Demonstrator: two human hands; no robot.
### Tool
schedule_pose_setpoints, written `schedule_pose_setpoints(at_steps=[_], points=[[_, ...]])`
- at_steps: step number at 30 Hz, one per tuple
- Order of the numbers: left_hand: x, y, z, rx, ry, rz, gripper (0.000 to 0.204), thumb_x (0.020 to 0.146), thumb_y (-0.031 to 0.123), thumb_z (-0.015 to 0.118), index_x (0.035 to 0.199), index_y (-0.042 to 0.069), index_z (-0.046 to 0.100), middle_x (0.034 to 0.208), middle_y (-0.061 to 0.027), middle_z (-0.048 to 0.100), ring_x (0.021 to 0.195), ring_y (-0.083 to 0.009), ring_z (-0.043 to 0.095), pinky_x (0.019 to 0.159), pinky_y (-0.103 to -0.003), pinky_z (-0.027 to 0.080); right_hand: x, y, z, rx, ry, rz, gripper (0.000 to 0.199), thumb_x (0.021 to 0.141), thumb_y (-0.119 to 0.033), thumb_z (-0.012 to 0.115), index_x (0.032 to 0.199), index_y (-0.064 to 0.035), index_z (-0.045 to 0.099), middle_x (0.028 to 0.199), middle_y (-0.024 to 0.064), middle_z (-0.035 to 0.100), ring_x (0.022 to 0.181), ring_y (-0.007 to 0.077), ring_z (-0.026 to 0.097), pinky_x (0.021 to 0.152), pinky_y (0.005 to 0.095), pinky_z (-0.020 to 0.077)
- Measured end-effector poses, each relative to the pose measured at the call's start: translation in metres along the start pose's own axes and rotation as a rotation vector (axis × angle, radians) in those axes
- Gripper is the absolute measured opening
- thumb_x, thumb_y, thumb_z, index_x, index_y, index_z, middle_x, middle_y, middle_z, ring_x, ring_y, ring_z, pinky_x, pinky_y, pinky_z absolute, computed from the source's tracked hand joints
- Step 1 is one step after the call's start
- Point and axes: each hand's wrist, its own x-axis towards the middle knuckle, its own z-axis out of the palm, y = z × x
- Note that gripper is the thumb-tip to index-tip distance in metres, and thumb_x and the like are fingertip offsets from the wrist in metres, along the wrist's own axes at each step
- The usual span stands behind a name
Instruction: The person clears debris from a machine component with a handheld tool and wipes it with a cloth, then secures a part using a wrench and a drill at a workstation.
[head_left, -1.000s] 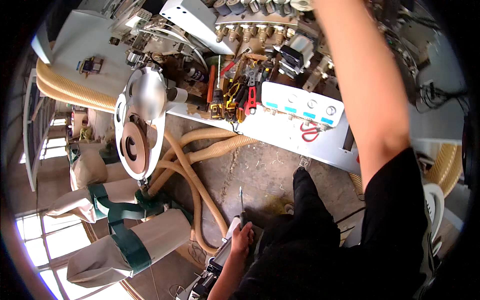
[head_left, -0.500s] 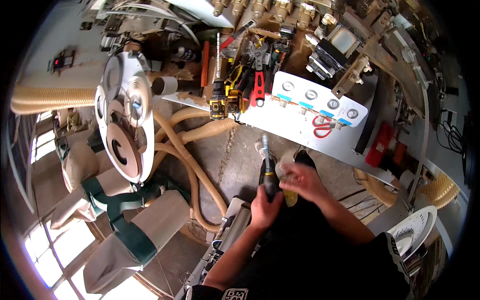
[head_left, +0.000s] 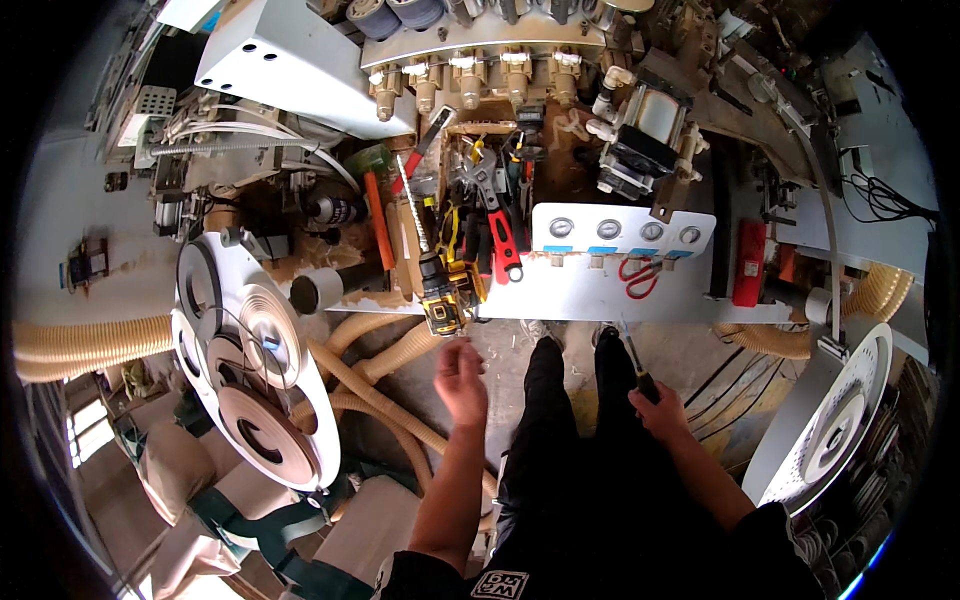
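A screwdriver (head_left: 645, 382) with a dark and yellow handle is gripped in my right hand (head_left: 662, 412), its thin shaft pointing up toward the bench edge. Nothing shows in my left hand (head_left: 461, 385), which is raised with loosely bent fingers just below the yellow and black cordless drill (head_left: 440, 297). That drill lies at the bench edge with a long bit (head_left: 412, 203) pointing away from me. Beside it are a red-handled adjustable wrench (head_left: 500, 225) and several other hand tools.
A white gauge panel (head_left: 622, 232) and red-handled scissors (head_left: 638, 278) are on the white bench top (head_left: 560, 297). At left stands a white plate with tape reels (head_left: 262, 380), near ribbed tan hoses (head_left: 385, 353). A perforated white disc (head_left: 850, 415) stands at right.
The screwdriver has passed from my left hand to my right, which moved rightward. My left hand has moved up and left toward the drill. The whole view has turned.
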Motion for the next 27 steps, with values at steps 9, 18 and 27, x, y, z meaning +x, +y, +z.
schedule_pose_setpoints(at_steps=[9,18,27], points=[[0.21,-0.053,-0.101,0.575,0.019,0.24,0.031,0.097,0.023,0.063,0.116,-0.001,0.064,0.089,-0.0064,0.069,0.076,-0.0135,0.064,0.068,-0.029,0.051,0.001,0.016,0.045,-0.041,-0.023,0.042,0.033,0.093,-0.041,0.069,0.092,-0.008,0.063,0.072,0.0026,0.058,0.064,0.0161,0.055,0.062,0.0377,0.0465],[0.243,-0.06,-0.046,1.012,-0.223,0.068,0.031,0.094,0.031,0.059,0.114,0.011,0.072,0.104,-0.0168,0.073,0.098,-0.0356,0.07,0.084,-0.046,0.055,-0.001,0.022,0.04,-0.084,0.083,0.024,0.027,0.091,-0.031,0.071,0.087,-0.0067,0.062,0.065,-0.0005,0.056,0.055,0.0112,0.053,0.052,0.0309,0.0415],[0.315,-0.167,-0.051,1.164,-0.369,-0.189,0.018,0.089,0.015,0.061,0.102,0.008,0.073,0.108,-0.0185,0.072,0.104,-0.0372,0.069,0.084,-0.046,0.055,-0.007,0.035,0.035,-0.114,0.136,0.117,0.042,0.09,-0.045,0.071,0.103,-0.0052,0.066,0.077,0.0047,0.063,0.069,0.0193,0.061,0.066,0.0399,0.0493]])
